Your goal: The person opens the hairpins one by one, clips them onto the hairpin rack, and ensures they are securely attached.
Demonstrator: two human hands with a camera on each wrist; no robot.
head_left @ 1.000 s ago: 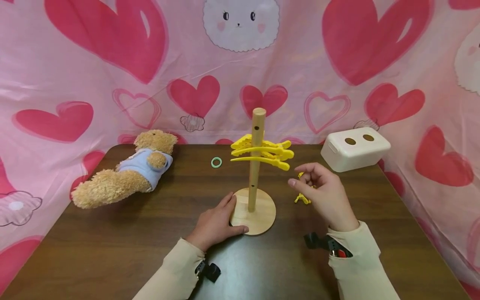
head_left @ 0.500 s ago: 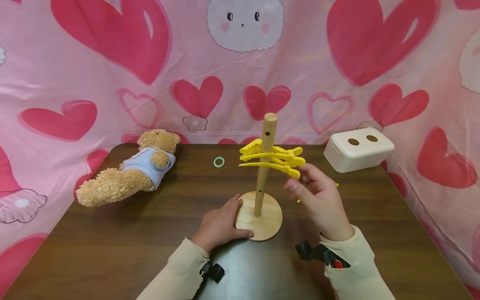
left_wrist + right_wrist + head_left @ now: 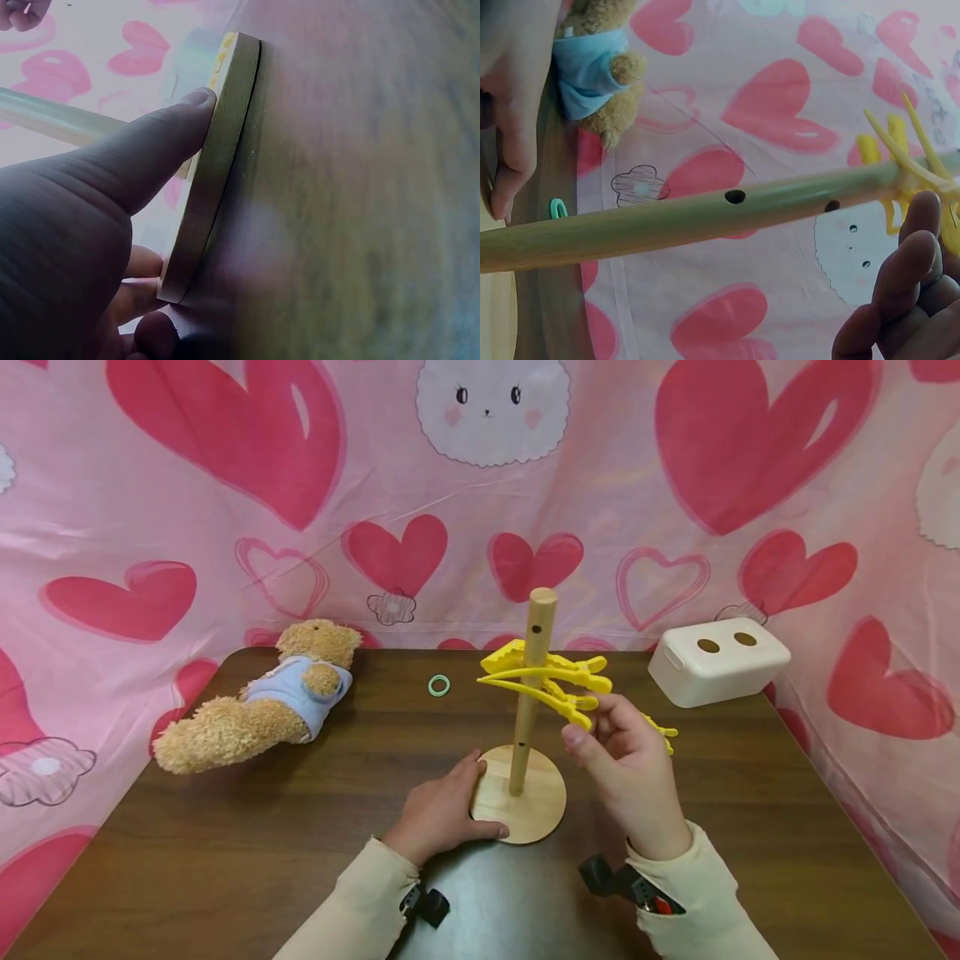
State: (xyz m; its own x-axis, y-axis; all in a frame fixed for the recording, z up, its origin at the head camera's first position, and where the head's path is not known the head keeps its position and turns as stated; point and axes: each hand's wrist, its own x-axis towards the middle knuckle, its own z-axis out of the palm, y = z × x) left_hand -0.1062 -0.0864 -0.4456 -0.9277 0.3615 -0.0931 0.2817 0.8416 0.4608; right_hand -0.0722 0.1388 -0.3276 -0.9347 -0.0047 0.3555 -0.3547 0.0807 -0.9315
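A wooden stand (image 3: pixel 534 810) with a round base and an upright pole is in the middle of the table. My left hand (image 3: pixel 442 806) grips the base's left edge, thumb in front; the left wrist view shows the thumb (image 3: pixel 161 146) against the rim and fingertips at its lower end. Several yellow hair clips (image 3: pixel 506 657) sit across the upper pole. My right hand (image 3: pixel 633 768) pinches the handle end of the lowest yellow hair clip (image 3: pixel 551 698), which slants down toward it. Right wrist view: curled fingers (image 3: pixel 911 262) beside the clips, partly hiding them.
More yellow clips (image 3: pixel 666 735) lie on the table behind my right hand. A teddy bear (image 3: pixel 296 685) in a blue top lies at the left. A green ring (image 3: pixel 438 685) is behind the stand, and a white box (image 3: pixel 716 664) with two holes stands at the back right.
My right hand has moved left to the stand and taken hold of the lowest clip, whose handle end has tipped downward. The stand appears slightly further right; my left hand stays on its base.
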